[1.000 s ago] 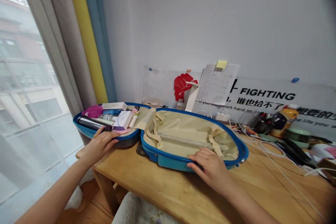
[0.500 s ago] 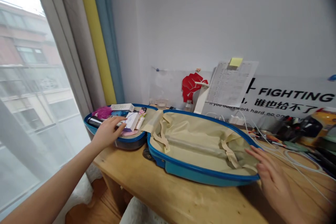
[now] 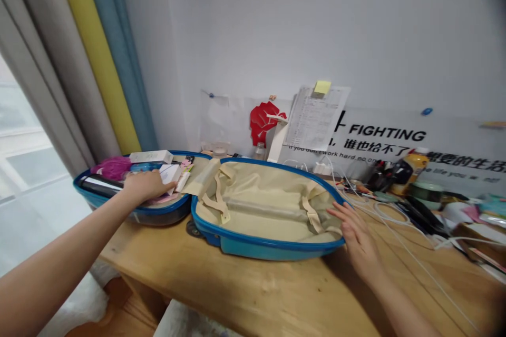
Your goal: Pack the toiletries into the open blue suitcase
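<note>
Left hand [image 3: 145, 185] now lower, flat on packed items [image 3: 169, 174] in left shell of blue suitcase [image 3: 261, 249]; right hand [image 3: 356, 231] open, empty, fingers spread at suitcase's right rim.

A red fist-shaped cutout [image 3: 263, 124] stands at twelve o'clock behind the open hard-shell suitcase [image 3: 253, 249], teal-blue with a darker blue rim and a beige fabric lining [image 3: 264, 205], and a magenta fluffy puff [image 3: 113, 168] sits at nine o'clock.
</note>
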Demonstrator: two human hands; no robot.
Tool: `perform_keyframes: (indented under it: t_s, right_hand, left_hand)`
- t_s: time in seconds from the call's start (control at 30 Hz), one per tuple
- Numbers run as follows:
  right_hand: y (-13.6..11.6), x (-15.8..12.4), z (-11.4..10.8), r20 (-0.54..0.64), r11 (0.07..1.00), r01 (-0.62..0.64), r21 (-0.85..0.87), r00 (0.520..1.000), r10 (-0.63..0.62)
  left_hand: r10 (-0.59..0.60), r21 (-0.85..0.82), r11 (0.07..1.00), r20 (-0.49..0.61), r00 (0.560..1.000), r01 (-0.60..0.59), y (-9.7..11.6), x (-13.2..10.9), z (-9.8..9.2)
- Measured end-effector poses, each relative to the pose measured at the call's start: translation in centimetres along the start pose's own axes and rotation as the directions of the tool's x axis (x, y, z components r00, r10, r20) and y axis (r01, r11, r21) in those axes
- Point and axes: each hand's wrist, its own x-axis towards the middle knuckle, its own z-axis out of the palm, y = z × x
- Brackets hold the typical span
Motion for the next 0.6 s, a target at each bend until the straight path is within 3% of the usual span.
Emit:
perform_keyframes:
  t_s: [0.2, 0.3, 0.4, 0.5, 0.6]
  right_hand:
    - [-0.6, 0.1, -0.1, 0.007, 0.999, -0.017, 0.030, 1.000, 0.017]
    - [-0.7, 0.2, -0.2, 0.006, 0.999, -0.025, 0.043, 1.000, 0.025]
    - [-0.6, 0.2, -0.2, 0.003, 0.999, -0.028, 0.040, 1.000, 0.027]
    - [-0.6, 0.2, -0.1, 0.002, 0.999, -0.027, 0.038, 1.000, 0.027]
    - [-0.7, 0.2, -0.2, 0.008, 0.999, -0.026, 0.036, 1.000, 0.026]
  left_hand:
    - [-0.010, -0.093, 0.996, -0.080, 0.997, 0.003, -0.2, -0.5, -0.5]
    - [-0.025, -0.159, 0.987, -0.248, 0.968, -0.015, 0.0, -1.2, -1.5]
    - [0.009, -0.232, 0.966, -0.411, 0.912, -0.114, 1.2, -2.4, -3.4]
    - [0.136, -0.299, 0.910, -0.437, 0.889, -0.286, 3.7, -4.1, -5.2]
    - [0.364, -0.322, 0.815, -0.363, 0.858, -0.482, 7.4, -5.9, -6.3]
